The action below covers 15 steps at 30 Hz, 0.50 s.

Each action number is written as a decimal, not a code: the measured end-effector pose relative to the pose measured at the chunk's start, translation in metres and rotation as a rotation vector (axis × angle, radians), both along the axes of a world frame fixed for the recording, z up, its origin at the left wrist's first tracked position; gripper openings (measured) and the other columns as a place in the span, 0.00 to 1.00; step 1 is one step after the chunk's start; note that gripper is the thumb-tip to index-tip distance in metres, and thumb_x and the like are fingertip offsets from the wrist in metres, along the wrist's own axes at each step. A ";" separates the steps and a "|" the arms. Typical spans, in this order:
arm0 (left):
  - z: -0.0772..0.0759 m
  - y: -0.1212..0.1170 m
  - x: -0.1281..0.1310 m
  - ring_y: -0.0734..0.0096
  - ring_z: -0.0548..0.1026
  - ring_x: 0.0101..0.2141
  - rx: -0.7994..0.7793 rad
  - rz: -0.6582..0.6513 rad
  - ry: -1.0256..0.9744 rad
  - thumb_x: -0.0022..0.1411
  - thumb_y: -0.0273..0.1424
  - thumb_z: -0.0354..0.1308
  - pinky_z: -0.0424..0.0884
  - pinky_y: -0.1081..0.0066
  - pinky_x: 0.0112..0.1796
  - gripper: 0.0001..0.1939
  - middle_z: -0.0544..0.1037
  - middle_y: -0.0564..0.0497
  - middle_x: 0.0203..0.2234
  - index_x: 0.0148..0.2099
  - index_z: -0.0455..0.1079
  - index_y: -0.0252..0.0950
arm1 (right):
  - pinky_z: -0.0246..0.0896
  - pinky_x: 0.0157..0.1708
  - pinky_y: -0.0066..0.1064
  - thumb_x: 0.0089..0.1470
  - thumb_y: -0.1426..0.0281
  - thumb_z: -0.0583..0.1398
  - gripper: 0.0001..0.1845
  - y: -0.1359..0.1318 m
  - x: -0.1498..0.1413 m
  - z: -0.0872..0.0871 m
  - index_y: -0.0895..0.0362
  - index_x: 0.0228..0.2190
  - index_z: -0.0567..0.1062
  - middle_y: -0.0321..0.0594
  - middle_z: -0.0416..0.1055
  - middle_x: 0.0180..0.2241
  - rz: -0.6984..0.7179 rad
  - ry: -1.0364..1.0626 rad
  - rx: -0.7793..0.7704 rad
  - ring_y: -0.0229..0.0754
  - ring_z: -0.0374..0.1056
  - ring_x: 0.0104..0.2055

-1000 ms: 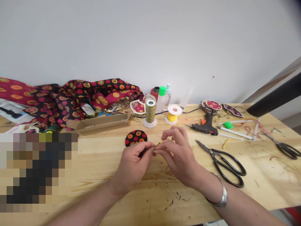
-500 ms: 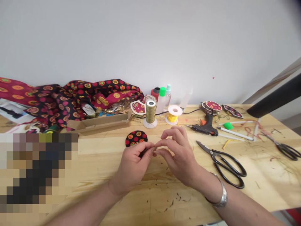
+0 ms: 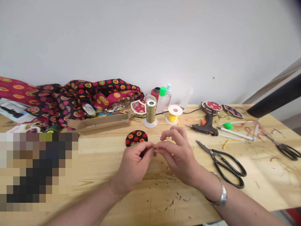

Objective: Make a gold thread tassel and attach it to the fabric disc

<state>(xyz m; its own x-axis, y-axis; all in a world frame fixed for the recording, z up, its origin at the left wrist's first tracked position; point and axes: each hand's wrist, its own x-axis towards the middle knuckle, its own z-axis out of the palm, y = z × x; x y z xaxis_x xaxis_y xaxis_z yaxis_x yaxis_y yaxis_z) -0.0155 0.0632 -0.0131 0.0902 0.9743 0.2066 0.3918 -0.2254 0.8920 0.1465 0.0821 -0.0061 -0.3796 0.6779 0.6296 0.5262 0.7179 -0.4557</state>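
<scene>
Where the fingertips meet over the middle of the table (image 3: pixel 94 169), a thin thread (image 3: pixel 154 148) is pinched between the left hand (image 3: pixel 133 166) and right hand (image 3: pixel 180 157), both closed on it. A round patterned fabric disc (image 3: pixel 136 138) lies just behind; black scissors (image 3: pixel 225 163) lie toward the right edge.

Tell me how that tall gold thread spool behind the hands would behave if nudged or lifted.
The gold thread spool stands upright, tall and narrow on a small white base, so a sideways push up high would likely tip it. Once on its side, its round body would probably roll along the wooden table. It looks like wound thread, so it is probably light to lift, and not fragile.
</scene>
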 end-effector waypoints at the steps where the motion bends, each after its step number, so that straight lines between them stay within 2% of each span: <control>1: -0.001 0.000 0.000 0.72 0.75 0.27 -0.002 0.006 0.005 0.59 0.27 0.53 0.70 0.76 0.31 0.08 0.78 0.54 0.23 0.32 0.74 0.36 | 0.61 0.44 0.41 0.54 0.79 0.57 0.10 0.000 0.000 0.000 0.54 0.32 0.76 0.41 0.66 0.36 -0.002 -0.010 0.013 0.45 0.56 0.44; 8: -0.004 0.001 0.000 0.73 0.74 0.26 0.002 0.043 0.065 0.59 0.28 0.53 0.69 0.76 0.29 0.08 0.79 0.53 0.24 0.32 0.74 0.36 | 0.60 0.43 0.38 0.55 0.81 0.56 0.10 -0.001 0.002 -0.001 0.57 0.34 0.75 0.42 0.67 0.36 0.017 -0.117 0.104 0.44 0.55 0.43; 15: -0.004 0.000 0.001 0.73 0.75 0.26 0.114 0.042 0.186 0.61 0.26 0.53 0.68 0.76 0.30 0.08 0.80 0.52 0.25 0.34 0.74 0.34 | 0.58 0.43 0.40 0.59 0.78 0.53 0.09 -0.002 0.002 0.000 0.59 0.36 0.74 0.44 0.68 0.37 0.025 -0.253 0.125 0.46 0.55 0.44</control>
